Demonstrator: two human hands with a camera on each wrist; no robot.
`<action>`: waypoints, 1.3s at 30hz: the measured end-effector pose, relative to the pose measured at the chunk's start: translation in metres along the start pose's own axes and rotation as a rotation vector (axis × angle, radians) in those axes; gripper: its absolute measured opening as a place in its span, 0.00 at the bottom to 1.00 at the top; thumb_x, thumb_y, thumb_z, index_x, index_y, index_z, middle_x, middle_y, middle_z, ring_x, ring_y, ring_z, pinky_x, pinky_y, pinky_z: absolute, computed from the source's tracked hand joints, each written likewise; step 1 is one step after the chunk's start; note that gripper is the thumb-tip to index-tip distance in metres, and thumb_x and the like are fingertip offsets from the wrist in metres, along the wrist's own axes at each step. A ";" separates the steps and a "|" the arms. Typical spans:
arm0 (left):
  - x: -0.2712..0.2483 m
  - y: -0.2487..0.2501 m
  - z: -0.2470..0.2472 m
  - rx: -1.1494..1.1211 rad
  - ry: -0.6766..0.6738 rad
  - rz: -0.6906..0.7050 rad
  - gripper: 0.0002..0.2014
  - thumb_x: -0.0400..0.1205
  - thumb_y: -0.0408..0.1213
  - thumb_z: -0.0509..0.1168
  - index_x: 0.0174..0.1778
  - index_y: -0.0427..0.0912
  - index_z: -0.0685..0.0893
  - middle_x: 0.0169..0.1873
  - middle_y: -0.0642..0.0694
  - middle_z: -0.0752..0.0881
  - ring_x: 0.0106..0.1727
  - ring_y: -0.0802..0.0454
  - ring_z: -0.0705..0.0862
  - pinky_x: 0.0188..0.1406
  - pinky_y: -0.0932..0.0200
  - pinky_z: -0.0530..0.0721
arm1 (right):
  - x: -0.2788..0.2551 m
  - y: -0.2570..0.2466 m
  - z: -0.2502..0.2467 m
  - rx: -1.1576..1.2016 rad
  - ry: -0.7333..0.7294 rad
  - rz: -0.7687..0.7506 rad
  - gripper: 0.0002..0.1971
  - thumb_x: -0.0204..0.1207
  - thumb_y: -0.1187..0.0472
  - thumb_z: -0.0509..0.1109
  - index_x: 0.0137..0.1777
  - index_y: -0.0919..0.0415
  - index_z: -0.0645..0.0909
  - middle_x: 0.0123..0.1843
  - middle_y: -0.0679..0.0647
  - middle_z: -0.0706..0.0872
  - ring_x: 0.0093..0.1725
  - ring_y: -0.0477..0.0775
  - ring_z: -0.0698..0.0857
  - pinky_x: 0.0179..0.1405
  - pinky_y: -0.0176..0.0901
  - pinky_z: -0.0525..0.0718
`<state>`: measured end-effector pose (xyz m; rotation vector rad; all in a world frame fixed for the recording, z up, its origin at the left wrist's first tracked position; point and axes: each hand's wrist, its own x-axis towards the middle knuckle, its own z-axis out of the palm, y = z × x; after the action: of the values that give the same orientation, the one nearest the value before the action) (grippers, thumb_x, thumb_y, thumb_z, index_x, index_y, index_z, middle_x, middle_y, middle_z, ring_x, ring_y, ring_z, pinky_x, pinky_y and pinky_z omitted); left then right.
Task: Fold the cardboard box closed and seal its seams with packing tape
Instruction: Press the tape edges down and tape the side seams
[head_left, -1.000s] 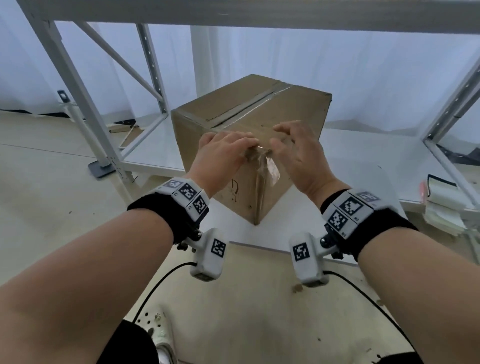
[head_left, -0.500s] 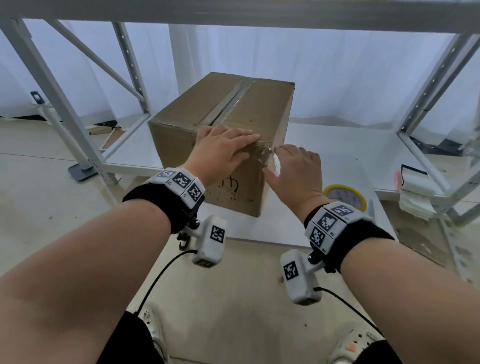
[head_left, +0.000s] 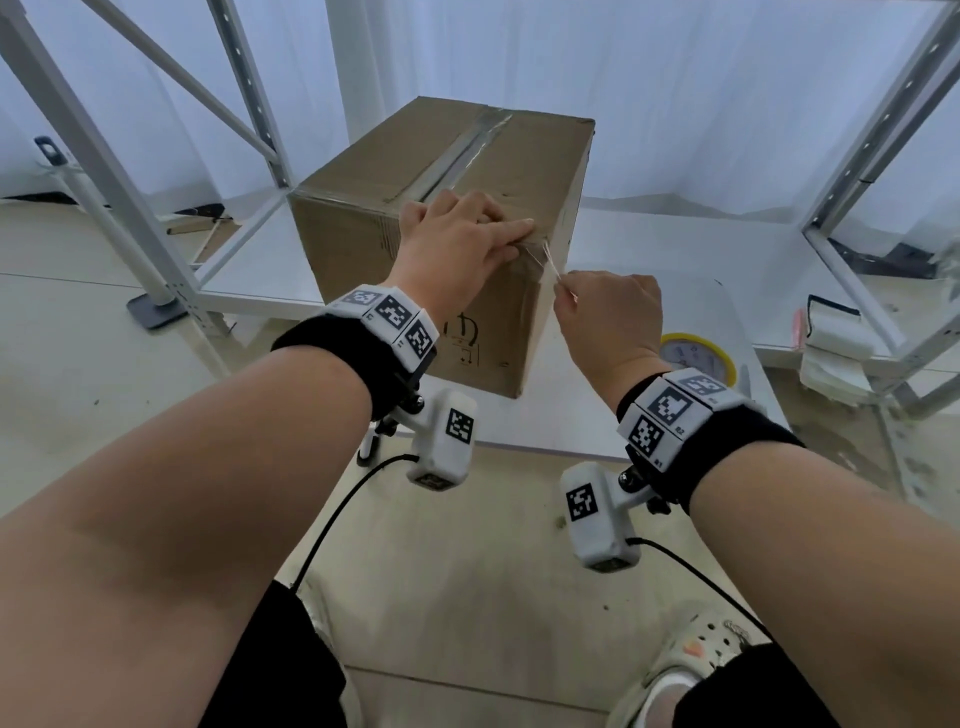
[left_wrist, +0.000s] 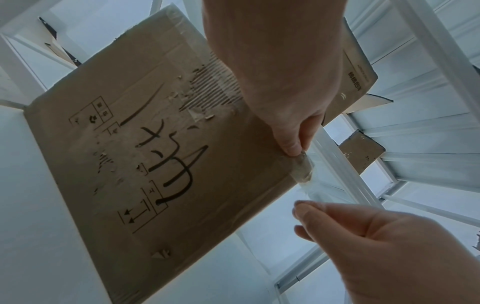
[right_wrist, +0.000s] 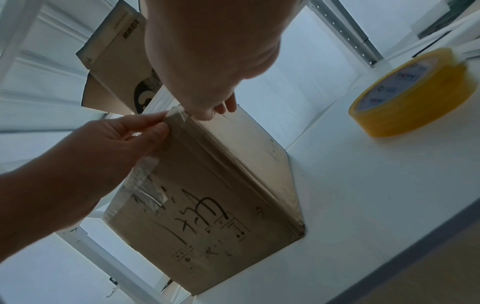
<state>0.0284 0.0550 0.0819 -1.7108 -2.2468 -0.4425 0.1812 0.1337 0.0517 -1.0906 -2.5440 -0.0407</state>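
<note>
Cardboard box (head_left: 441, 249): stands on the white tabletop (head_left: 649, 249), between the metal shelf uprights; flaps folded down, so the closing step reads as done
Top seam: a strip of clear tape already runs along the middle join of the flaps, front to back
Left hand (head_left: 457, 249): lies on the near top edge of the box, fingers extended, thumb and fingertip pinning the stuck end of the clear tape strip (left_wrist: 302, 170) at the corner
Clear tape strip: stretched taut from the box corner to the right hand; its free end is not yet pressed down
Right hand (head_left: 608, 312): clenched in a pinch on the loose end of the strip, held just off the corner
Work left, as a judgement: lay this strip over the corner edge and smooth it; whether the remaining seams are sealed cannot be told
Box markings: hand-drawn black characters and small printed handling symbols with arrows on the near face; a line of small print on the side, not legible
Tape roll (right_wrist: 415, 94): yellow, flat on the tabletop right of the box; blue printing on the core, unreadable
</note>
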 end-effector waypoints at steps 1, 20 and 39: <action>0.000 0.002 0.000 -0.003 0.001 -0.004 0.18 0.86 0.52 0.55 0.73 0.65 0.73 0.66 0.54 0.76 0.67 0.48 0.70 0.65 0.48 0.60 | -0.001 0.001 -0.001 -0.008 -0.008 0.002 0.18 0.87 0.55 0.51 0.53 0.56 0.84 0.50 0.54 0.88 0.51 0.58 0.83 0.62 0.48 0.64; 0.000 -0.001 0.007 -0.059 0.042 -0.001 0.18 0.86 0.51 0.55 0.72 0.65 0.74 0.65 0.54 0.76 0.66 0.47 0.69 0.66 0.47 0.61 | -0.013 -0.019 0.017 0.193 -0.069 0.018 0.16 0.79 0.65 0.57 0.63 0.64 0.80 0.61 0.59 0.84 0.61 0.62 0.80 0.61 0.50 0.74; -0.001 -0.046 0.013 -0.119 0.169 -0.055 0.20 0.82 0.49 0.63 0.70 0.52 0.80 0.60 0.44 0.79 0.64 0.40 0.72 0.69 0.45 0.64 | 0.037 0.013 0.005 0.737 -0.031 -0.153 0.26 0.77 0.75 0.57 0.72 0.54 0.75 0.40 0.48 0.80 0.42 0.51 0.82 0.55 0.46 0.83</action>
<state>-0.0159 0.0481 0.0662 -1.6032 -2.1894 -0.7187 0.1652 0.1694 0.0584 -0.6004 -2.3304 0.8072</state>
